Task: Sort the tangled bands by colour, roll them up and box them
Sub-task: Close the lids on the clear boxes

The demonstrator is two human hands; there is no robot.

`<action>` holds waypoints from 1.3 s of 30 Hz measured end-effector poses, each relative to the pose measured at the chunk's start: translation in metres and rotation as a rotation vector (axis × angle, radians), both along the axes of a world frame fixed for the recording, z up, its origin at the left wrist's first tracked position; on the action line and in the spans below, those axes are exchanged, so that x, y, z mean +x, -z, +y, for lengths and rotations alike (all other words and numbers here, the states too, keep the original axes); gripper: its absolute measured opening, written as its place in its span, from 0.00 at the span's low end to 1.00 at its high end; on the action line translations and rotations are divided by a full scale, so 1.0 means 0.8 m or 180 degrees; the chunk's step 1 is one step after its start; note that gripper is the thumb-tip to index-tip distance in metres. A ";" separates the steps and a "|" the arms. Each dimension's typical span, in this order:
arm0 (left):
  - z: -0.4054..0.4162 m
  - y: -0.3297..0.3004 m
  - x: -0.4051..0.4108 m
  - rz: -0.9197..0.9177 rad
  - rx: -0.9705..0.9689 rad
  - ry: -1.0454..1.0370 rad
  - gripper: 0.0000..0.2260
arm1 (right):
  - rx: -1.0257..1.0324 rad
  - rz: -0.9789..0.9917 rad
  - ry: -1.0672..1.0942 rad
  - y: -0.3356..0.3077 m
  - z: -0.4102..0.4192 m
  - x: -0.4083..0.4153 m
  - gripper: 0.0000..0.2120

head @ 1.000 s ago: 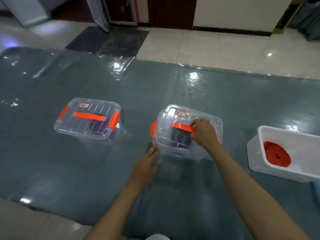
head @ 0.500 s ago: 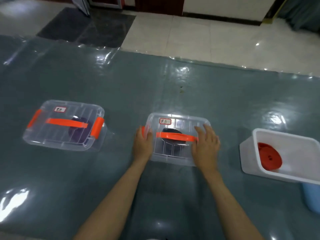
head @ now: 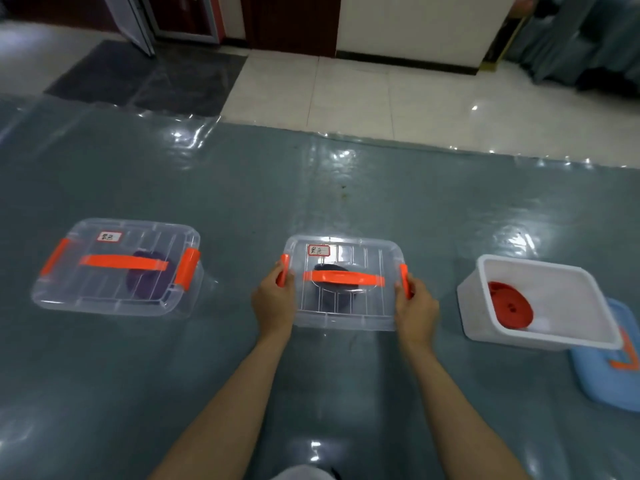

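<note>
A clear lidded box (head: 346, 306) with an orange handle sits in the middle of the table, a dark rolled band (head: 332, 296) inside it. My left hand (head: 273, 303) grips its left orange latch and my right hand (head: 414, 306) grips its right orange latch. Further left stands a second clear lidded box (head: 114, 299) holding a purple rolled band (head: 145, 282). At the right, an open white tub (head: 540, 327) holds a red rolled band (head: 509, 308).
The table is covered with a glossy grey-green sheet (head: 242, 202). A light blue lid (head: 609, 375) with an orange mark lies under the white tub's near right corner. Beyond the table's far edge is tiled floor (head: 381, 91).
My right hand left the lid's handle and moved to the right latch. My left hand came up from the table to the left latch. The box now sits square to me.
</note>
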State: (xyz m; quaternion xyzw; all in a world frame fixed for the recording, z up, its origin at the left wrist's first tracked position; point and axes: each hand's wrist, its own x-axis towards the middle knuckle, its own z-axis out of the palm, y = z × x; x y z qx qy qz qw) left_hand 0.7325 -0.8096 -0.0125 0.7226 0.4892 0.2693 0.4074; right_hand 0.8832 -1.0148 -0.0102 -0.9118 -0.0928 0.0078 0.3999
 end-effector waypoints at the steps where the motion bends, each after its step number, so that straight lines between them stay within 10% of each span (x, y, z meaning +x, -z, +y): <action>1: 0.004 -0.004 -0.006 0.0189 0.0101 0.0219 0.11 | -0.0059 0.0083 -0.0148 -0.006 -0.005 0.003 0.12; 6: 0.001 -0.033 -0.040 0.1046 0.0608 0.1332 0.18 | -0.0562 0.0542 -0.0971 -0.036 -0.059 0.004 0.17; 23: -0.246 -0.044 -0.017 0.1532 0.1930 0.3063 0.12 | -0.1812 0.0454 -0.0408 -0.017 -0.328 -0.046 0.07; 39: -0.481 -0.044 0.186 0.2204 0.1975 0.2449 0.23 | -0.1188 0.0711 -0.0332 0.034 -0.571 0.175 0.06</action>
